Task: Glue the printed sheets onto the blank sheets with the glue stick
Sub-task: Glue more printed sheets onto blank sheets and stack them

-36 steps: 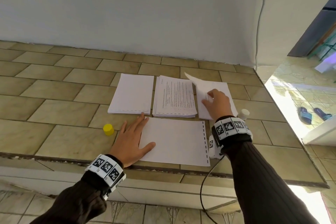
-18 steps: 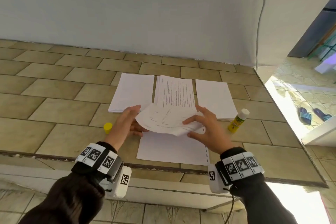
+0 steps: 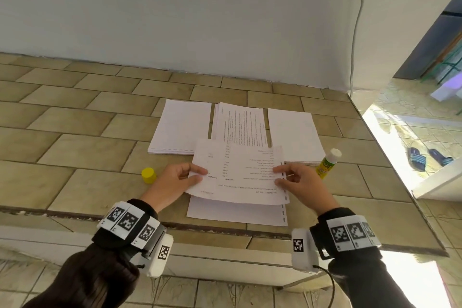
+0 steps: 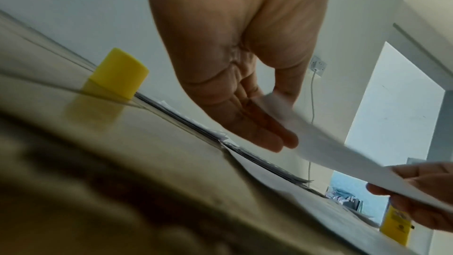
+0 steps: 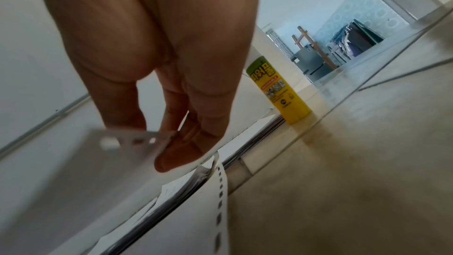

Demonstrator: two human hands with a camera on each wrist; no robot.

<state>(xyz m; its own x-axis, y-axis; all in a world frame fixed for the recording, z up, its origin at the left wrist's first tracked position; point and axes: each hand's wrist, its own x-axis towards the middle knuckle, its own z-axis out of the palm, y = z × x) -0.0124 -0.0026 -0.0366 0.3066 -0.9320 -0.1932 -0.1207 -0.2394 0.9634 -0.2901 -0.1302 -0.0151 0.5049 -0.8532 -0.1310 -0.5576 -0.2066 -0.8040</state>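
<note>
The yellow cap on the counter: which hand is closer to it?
Left. The left hand is just right of the yellow cap, pinching the printed sheet; the right hand holds the sheet's far edge.

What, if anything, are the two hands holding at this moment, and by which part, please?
One printed sheet: the left hand pinches its left edge, the right hand its perforated right edge, above the blank sheet.

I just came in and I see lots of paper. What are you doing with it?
A person is holding a printed sheet with both hands: the left hand pinches its left edge, the right hand its right edge. It hangs just above a blank sheet on the tiled counter. The glue stick stands uncapped beside the right hand; its yellow cap sits by the left.
</note>
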